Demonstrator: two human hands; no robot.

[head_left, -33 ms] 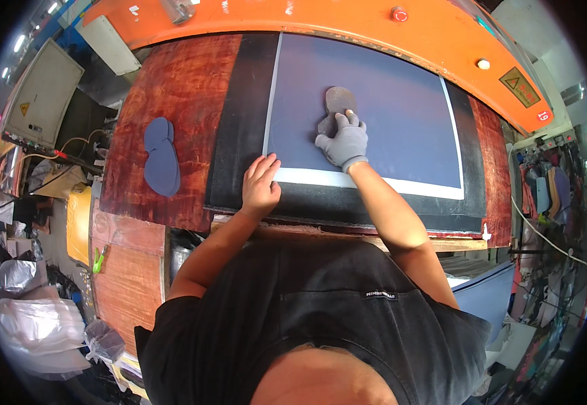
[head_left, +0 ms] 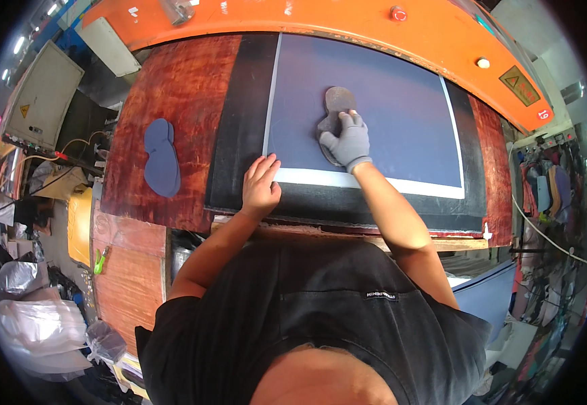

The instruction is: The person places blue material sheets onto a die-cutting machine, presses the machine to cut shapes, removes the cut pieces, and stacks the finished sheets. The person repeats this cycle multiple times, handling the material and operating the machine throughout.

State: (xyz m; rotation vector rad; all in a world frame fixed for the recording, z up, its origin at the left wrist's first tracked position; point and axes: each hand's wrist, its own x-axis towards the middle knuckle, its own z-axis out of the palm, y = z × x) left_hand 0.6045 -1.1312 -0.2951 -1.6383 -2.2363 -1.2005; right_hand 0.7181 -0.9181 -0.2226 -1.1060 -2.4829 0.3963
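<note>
A blue-grey sheet [head_left: 401, 115] with a pale border lies over a black mat [head_left: 229, 145] on the table. On the sheet, left of its middle, rests a dark sole-shaped piece [head_left: 338, 100], perhaps a cutting die. My right hand [head_left: 349, 140], in a grey glove, grips its right side around the narrow waist, with the thumb across it; part of the piece is hidden under the hand. My bare left hand [head_left: 262, 189] lies with fingers stretched out at the sheet's near left corner. Farther left, a few blue-grey insole shapes [head_left: 162, 162] lie stacked, slightly offset.
An orange machine beam [head_left: 273, 15] with a red button [head_left: 397, 13] spans the far side. The reddish wooden board [head_left: 192, 94] extends left. Green-handled snips [head_left: 99, 260] lie on a lower wooden surface. Plastic bags [head_left: 40, 324] are heaped at lower left; a grey cabinet [head_left: 47, 94] stands left.
My right hand has shifted slightly right and toward me on the sole-shaped piece, uncovering more of its near left edge. My left hand stays in place.
</note>
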